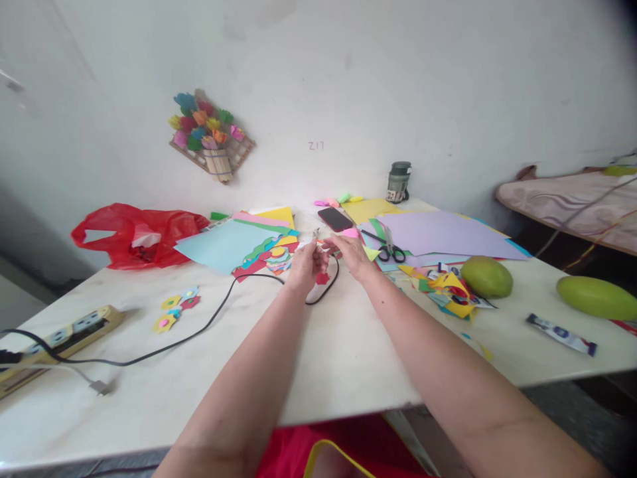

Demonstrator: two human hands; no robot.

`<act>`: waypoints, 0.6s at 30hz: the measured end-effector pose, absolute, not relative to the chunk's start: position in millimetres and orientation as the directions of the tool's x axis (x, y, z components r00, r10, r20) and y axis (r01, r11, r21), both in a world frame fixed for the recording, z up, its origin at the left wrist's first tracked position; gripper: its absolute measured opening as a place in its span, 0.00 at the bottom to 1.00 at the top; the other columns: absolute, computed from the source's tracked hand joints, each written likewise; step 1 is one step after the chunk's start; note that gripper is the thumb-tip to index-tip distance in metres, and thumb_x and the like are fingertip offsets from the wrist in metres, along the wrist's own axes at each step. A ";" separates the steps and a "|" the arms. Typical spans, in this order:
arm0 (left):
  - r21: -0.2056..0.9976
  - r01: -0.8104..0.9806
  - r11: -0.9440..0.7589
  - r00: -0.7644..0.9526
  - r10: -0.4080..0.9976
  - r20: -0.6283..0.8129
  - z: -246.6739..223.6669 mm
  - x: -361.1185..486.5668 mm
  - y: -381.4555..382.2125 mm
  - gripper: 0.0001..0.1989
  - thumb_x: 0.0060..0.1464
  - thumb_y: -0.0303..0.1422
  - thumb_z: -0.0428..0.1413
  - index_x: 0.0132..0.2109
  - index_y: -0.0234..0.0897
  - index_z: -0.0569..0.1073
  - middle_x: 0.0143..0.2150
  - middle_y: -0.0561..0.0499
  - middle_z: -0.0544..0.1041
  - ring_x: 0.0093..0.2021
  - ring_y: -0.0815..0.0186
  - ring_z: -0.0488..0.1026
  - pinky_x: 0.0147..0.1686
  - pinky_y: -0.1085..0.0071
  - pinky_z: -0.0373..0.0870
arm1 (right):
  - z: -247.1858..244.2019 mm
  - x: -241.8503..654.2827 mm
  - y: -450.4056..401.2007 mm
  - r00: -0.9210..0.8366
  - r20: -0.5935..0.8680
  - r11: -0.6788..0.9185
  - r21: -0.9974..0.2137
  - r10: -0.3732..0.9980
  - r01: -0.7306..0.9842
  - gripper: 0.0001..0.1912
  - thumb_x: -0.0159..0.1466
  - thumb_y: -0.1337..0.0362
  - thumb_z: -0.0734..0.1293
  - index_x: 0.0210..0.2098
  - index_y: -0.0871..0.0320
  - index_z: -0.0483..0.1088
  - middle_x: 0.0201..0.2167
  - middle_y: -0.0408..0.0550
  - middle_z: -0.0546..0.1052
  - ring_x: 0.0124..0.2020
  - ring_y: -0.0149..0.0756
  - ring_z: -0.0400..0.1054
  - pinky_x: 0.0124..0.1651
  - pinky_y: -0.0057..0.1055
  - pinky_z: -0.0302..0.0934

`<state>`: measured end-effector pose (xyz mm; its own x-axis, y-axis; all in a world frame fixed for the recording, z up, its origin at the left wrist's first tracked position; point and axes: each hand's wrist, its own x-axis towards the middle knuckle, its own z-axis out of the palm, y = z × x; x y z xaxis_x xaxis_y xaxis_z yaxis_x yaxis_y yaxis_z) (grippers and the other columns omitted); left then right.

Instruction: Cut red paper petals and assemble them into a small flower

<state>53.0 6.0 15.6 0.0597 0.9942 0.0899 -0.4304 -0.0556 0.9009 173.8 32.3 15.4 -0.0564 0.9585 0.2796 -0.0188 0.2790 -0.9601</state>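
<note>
Over the middle of the table, my left hand (306, 265) is closed with its fingers curled; a small pale, metallic-looking tip shows above them, too small to name. Close beside it, my right hand (352, 256) bends its fingers inward, and what they pinch is hidden. A black cable (334, 282) loops below both hands and runs left. A small red paper piece (322, 279) shows between them. Left of my left hand lie cut coloured paper strips (263, 255). Black-handled scissors (391, 252) and a dark phone (335, 219) rest beyond my right hand.
Left are a power strip (62, 338), paper flowers (176, 309), a red plastic bag (134, 236) and blue sheets (223, 242). Right are purple sheets (448, 232), paper scraps (450, 292), green mango-like fruits (486, 277), a tube (561, 334) and a dark green bottle (399, 182).
</note>
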 end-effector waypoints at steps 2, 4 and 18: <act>0.910 -0.407 -0.084 0.057 0.991 0.117 14.2 53.1 5.6 0.19 0.52 0.46 0.56 0.27 0.35 0.65 0.17 0.54 0.68 0.14 0.74 0.61 0.15 0.77 0.54 | 16.0 173.9 32.3 -0.063 0.273 0.272 -0.962 0.960 -0.036 0.21 0.56 0.48 0.66 0.32 0.61 0.77 0.34 0.53 0.80 0.33 0.38 0.73 0.32 0.31 0.61; 0.920 -0.377 -0.106 0.058 0.989 0.138 12.5 52.8 5.9 0.20 0.51 0.47 0.57 0.28 0.34 0.67 0.17 0.55 0.68 0.14 0.76 0.60 0.15 0.78 0.54 | 15.9 173.8 32.9 -0.073 0.280 0.276 -0.959 0.957 -0.060 0.22 0.55 0.47 0.67 0.32 0.61 0.77 0.34 0.53 0.80 0.34 0.38 0.72 0.31 0.30 0.61; 0.978 -0.176 -0.116 0.091 0.987 0.134 16.0 47.8 8.0 0.27 0.54 0.56 0.49 0.31 0.32 0.71 0.19 0.52 0.71 0.13 0.74 0.60 0.14 0.75 0.53 | 12.6 157.7 27.1 -0.054 0.290 0.273 -0.939 0.956 -0.209 0.18 0.47 0.48 0.73 0.24 0.58 0.73 0.15 0.41 0.71 0.18 0.32 0.65 0.26 0.32 0.61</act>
<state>47.8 8.0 16.0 0.0913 0.9868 0.1339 -0.1758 -0.1164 0.9775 157.7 27.1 12.6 -0.0536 0.9556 0.2898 -0.2087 0.2731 -0.9391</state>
